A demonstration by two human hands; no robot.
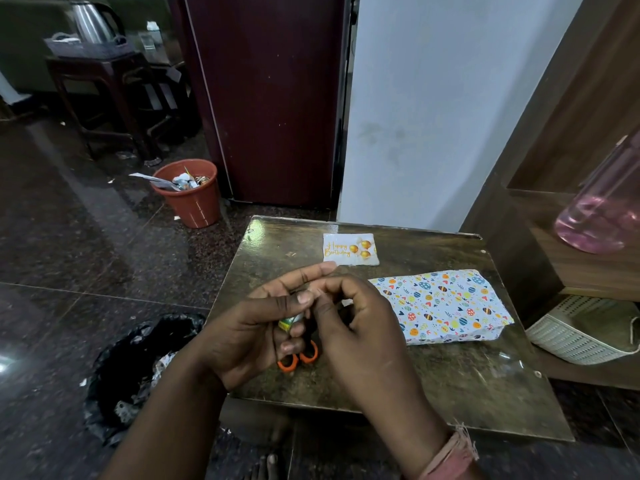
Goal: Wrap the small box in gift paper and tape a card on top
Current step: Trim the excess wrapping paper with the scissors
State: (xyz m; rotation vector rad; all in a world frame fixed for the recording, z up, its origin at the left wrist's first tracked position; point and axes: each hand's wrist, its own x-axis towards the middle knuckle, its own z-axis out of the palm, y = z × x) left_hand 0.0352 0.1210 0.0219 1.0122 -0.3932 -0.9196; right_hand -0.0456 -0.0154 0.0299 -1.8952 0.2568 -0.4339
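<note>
Wrapped box [440,306] on table [450,382] (card [349,249] behind), hands perhaps holding tape [289,322]

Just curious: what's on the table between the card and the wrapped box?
Nothing: in the head view, only bare table separates the card from the wrapped box.

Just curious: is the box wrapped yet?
Wrapped: patterned paper covers all of the box that shows. The card lies apart, not yet taped on.
</note>
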